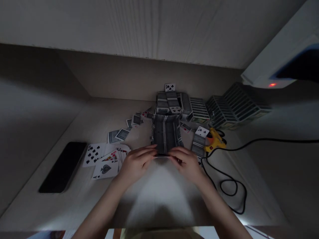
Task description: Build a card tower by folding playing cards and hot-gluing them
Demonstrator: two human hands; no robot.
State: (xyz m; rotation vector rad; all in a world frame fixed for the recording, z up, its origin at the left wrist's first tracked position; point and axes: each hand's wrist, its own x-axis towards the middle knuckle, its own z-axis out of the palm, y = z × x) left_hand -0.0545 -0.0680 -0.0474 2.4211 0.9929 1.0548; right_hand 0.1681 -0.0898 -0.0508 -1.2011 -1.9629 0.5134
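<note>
Both hands meet at the near end of a dark striped trough [165,132] made of cards. Between them is a thin card [162,156], seen nearly edge-on. My left hand [139,162] pinches its left end, and the fingers of my right hand [184,163] close on its right end. Behind the trough stand stacked card pieces [163,101], with a white club card [170,87] upright on top. Whether the thin card touches the trough cannot be made out.
Loose face-up cards [106,168] and a black phone [63,167] lie at left. At right are a yellow glue gun [214,141], its looping black cable [245,196] and slatted card structures [224,109]. A white device [271,63] with a red light overhangs the right side.
</note>
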